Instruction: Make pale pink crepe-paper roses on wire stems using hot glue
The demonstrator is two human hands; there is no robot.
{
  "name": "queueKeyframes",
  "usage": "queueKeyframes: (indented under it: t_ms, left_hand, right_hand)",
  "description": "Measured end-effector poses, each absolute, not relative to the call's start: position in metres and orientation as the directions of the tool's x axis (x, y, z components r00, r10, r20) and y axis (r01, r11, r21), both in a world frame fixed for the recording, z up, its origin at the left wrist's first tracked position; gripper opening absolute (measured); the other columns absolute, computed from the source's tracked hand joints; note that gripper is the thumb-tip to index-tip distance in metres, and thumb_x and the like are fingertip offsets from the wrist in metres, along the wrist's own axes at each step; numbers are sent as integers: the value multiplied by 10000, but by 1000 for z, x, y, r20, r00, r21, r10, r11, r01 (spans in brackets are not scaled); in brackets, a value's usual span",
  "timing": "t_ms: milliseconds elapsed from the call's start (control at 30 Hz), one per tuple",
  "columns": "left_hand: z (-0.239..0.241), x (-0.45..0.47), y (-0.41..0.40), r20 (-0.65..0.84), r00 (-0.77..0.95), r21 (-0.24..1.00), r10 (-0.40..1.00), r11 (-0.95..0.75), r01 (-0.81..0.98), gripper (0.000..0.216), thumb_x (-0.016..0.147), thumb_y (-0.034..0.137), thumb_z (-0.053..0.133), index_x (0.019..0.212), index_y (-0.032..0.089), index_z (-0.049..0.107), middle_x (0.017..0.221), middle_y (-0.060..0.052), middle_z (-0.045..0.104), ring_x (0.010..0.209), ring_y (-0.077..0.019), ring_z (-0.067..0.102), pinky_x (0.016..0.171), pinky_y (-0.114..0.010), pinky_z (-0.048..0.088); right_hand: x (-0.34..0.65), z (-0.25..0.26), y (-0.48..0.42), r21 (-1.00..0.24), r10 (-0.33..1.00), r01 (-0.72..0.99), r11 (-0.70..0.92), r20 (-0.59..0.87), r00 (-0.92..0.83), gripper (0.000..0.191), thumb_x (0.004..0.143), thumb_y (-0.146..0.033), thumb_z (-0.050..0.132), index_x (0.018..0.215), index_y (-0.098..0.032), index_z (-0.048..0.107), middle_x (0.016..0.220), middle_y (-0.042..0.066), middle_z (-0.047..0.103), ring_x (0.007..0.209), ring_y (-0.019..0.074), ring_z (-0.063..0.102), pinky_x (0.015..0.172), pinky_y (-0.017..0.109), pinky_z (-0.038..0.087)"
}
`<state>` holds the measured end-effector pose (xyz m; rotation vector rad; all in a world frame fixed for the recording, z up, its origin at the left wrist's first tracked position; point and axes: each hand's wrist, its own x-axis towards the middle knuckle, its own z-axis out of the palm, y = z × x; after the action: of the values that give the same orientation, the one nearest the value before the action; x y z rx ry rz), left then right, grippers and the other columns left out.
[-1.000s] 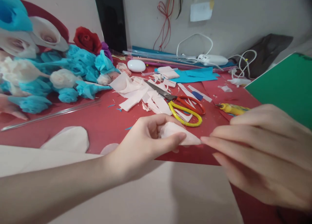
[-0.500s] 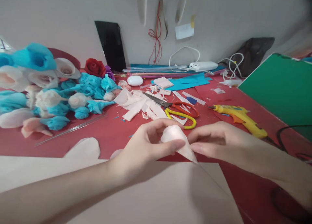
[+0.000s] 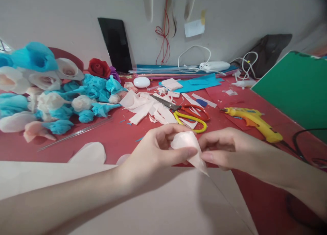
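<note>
A pale pink paper flower (image 3: 184, 141), rolled into a cone, tilts with its pointed end toward the lower right. A thin wire stem (image 3: 230, 197) runs down from that tip. My left hand (image 3: 163, 150) is closed on the flower, its thumb across the front and its fingers behind, partly hidden. At the flower's right edge my right hand (image 3: 219, 148) pinches the paper between thumb and curled fingers. Under both hands lies a large pale sheet (image 3: 158, 204). Loose pale petals (image 3: 88, 152) rest just beyond its edge.
Scissors (image 3: 186, 114) lie on paper scraps (image 3: 145, 107) beyond my hands. A yellow glue gun (image 3: 255, 122) is at right, near a green board (image 3: 293, 88). Blue and white paper flowers (image 3: 51, 102) crowd the left. Clear rods (image 3: 76, 134) lie before them.
The flower and both hands have shifted slightly right in view, and more of the wire stem shows. My grip looks much the same.
</note>
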<state>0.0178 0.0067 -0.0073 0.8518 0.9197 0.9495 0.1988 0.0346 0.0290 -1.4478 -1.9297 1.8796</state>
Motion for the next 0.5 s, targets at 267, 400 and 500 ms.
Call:
queueKeyframes:
  t_ms: [267,400,500]
  left_hand:
    - [-6,18,6,-341,299,867,891,421,-266,281,611,152,764,851,174,619,673,38,642,608,-104,607,556,-191,496]
    - [-9,17,7,-337,307,874,890,417,-249,231,623,166,760,814,162,629,676,31,638,623,-103,606,563,-186,492]
    - [-11,16,8,-324,323,876,889,411,-252,229,637,191,770,827,171,643,695,32,642,634,-98,607,572,-180,491]
  right_hand:
    - [203,20,37,-828,631,547,-124,-491,-601,230,836,-385,544,801,-182,646,789,2,629,708,108,559,567,174,379]
    - [200,24,35,-812,650,561,-163,-516,-558,184,835,-318,541,782,-173,641,751,-20,612,637,57,502,531,142,332]
    - [200,24,36,-831,632,531,-167,-504,-589,197,833,-318,532,775,-167,644,692,-26,563,534,33,393,457,146,257]
